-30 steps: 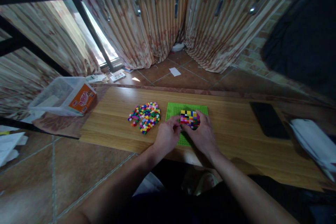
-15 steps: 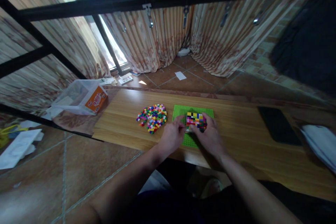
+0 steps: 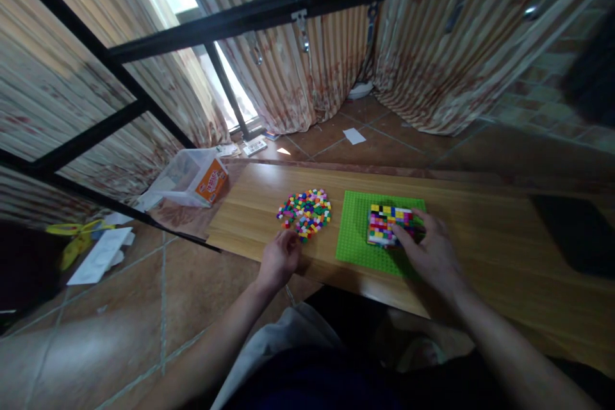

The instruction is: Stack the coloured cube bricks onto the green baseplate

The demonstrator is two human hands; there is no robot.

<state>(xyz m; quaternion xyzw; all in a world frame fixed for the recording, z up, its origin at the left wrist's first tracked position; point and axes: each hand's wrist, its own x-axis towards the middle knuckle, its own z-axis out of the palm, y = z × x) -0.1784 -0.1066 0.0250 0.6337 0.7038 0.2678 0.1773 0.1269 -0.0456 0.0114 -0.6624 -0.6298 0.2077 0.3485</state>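
My left hand (image 3: pixel 280 261) is at the near edge of a pile of small coloured toy bricks (image 3: pixel 312 205), its fingers curled together. Whether a brick is between the fingertips I cannot make out. My right hand (image 3: pixel 435 250) grips the right side of a block built from many coloured bricks (image 3: pixel 384 221), the thumb on its near side and the fingers at the far right corner. This brick block stands on a green studded baseplate (image 3: pixel 353 230). Part of its right side is hidden by the hand.
The wooden table (image 3: pixel 250 205) carries a dark flat pad (image 3: pixel 571 230) at the right. A clear plastic bin (image 3: pixel 180 182) with an orange label sits beyond the left end. A black metal rail (image 3: pixel 250 22) with hooks crosses above, before striped curtains (image 3: pixel 327 64).
My left hand has left the brick block and moved left to the loose bricks. My right hand stays on the block. The whole view has shifted, so things appear farther right.
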